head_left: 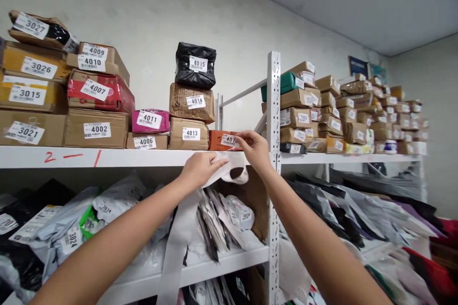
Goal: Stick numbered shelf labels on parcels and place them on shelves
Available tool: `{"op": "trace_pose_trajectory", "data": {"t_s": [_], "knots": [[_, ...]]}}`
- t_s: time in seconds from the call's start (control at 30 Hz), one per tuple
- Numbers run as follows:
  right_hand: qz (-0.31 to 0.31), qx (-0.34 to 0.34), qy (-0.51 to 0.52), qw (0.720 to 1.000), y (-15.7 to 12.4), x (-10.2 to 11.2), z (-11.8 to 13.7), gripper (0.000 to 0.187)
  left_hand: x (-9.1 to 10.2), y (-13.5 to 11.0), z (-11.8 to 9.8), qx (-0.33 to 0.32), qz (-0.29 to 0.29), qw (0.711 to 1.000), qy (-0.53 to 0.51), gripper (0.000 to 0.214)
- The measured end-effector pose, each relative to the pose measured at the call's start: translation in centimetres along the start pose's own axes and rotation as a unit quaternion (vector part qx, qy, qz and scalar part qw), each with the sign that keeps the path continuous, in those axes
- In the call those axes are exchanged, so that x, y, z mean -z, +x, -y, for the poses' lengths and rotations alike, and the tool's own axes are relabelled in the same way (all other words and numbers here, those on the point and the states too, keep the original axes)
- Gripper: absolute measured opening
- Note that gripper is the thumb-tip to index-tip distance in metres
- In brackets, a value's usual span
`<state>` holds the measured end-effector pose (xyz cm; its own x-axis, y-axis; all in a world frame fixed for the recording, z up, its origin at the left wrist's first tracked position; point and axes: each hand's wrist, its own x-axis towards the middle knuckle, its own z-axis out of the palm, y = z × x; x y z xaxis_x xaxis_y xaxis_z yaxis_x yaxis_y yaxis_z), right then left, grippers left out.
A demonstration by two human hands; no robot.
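Observation:
My left hand [201, 168] is closed on a white strip of label backing [179, 243], thumb on top. The strip hangs down past the lower shelf, and its other end curls in a loop to the right, below my right hand. My right hand [255, 150] has its thumb and fingertips pinched together at the right edge of a white label [229, 139] that appears to read 4016. That label lies against the front of a small orange box [215, 141] on the upper shelf. My fingers hide the box's right end.
Left of the orange box stand stacked parcels, including box 4013 [189, 135] and black parcel 4015 [195, 65]. A white perforated post [274, 105] rises just right of my right hand. Bagged parcels [218, 219] fill the shelf below. More stacked boxes [300, 116] stand beyond the post.

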<state>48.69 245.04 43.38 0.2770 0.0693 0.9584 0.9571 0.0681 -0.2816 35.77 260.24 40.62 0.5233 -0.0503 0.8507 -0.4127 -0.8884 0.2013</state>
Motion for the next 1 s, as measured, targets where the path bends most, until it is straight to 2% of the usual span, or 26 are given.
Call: {"op": "trace_pose_trajectory", "data": {"t_s": [0.07, 0.17, 0.23, 0.3, 0.33, 0.4, 0.47, 0.5, 0.6, 0.67, 0.73, 0.8, 0.9, 1.0], "knots": [[0.020, 0.014, -0.061, 0.998, 1.4, -0.1, -1.5, 0.022, 1.1, 1.0, -0.8, -0.029, 0.022, 0.990, 0.138, 0.052], [0.030, 0.069, -0.164, 0.984, 2.0, -0.6, -2.5, 0.015, 2.1, 2.5, -2.0, -0.046, 0.037, 0.949, 0.309, 0.041], [0.028, 0.092, -0.207, 0.974, 1.6, -0.8, -2.3, 0.016, 2.0, 3.2, -2.5, -0.040, 0.055, 0.926, 0.371, 0.029], [0.017, 0.091, -0.250, 0.964, 1.1, -0.6, -2.0, 0.024, 1.4, 3.5, -2.7, -0.023, 0.065, 0.917, 0.393, 0.034], [0.000, 0.084, -0.275, 0.958, 0.9, -0.4, -1.9, 0.032, 1.0, 3.6, -2.8, -0.011, 0.068, 0.916, 0.395, 0.045], [-0.058, 0.056, -0.317, 0.945, 0.9, 0.1, -2.2, 0.063, 0.0, 3.4, -2.7, 0.011, 0.074, 0.917, 0.391, 0.069], [-0.100, -0.003, -0.317, 0.943, 1.3, 0.6, -3.1, 0.095, -1.0, 3.2, -2.8, 0.037, 0.078, 0.921, 0.381, 0.082], [-0.096, -0.044, -0.295, 0.950, 1.5, 0.8, -3.7, 0.103, -1.4, 3.1, -2.8, 0.049, 0.073, 0.925, 0.370, 0.083], [-0.020, -0.143, -0.198, 0.970, 2.1, 0.9, -5.2, 0.104, -2.6, 3.3, -3.0, 0.077, 0.015, 0.955, 0.285, 0.084], [0.005, -0.158, -0.161, 0.974, 2.2, 0.8, -5.6, 0.099, -3.2, 3.6, -3.0, 0.088, -0.047, 0.975, 0.197, 0.080], [0.000, -0.157, -0.155, 0.975, 2.1, 0.7, -5.3, 0.097, -3.7, 3.9, -2.8, 0.087, -0.088, 0.984, 0.128, 0.077], [0.003, -0.159, -0.164, 0.974, 1.9, 0.7, -4.9, 0.094, -4.1, 4.0, -2.6, 0.059, -0.092, 0.989, 0.097, 0.077], [0.027, -0.156, -0.181, 0.971, 1.6, 1.0, -4.4, 0.094, -4.5, 3.7, -2.1, 0.017, -0.072, 0.991, 0.108, 0.080], [0.054, -0.138, -0.186, 0.971, 1.3, 1.5, -4.4, 0.106, -4.7, 3.4, -1.6, 0.001, -0.073, 0.988, 0.134, 0.076]]}}
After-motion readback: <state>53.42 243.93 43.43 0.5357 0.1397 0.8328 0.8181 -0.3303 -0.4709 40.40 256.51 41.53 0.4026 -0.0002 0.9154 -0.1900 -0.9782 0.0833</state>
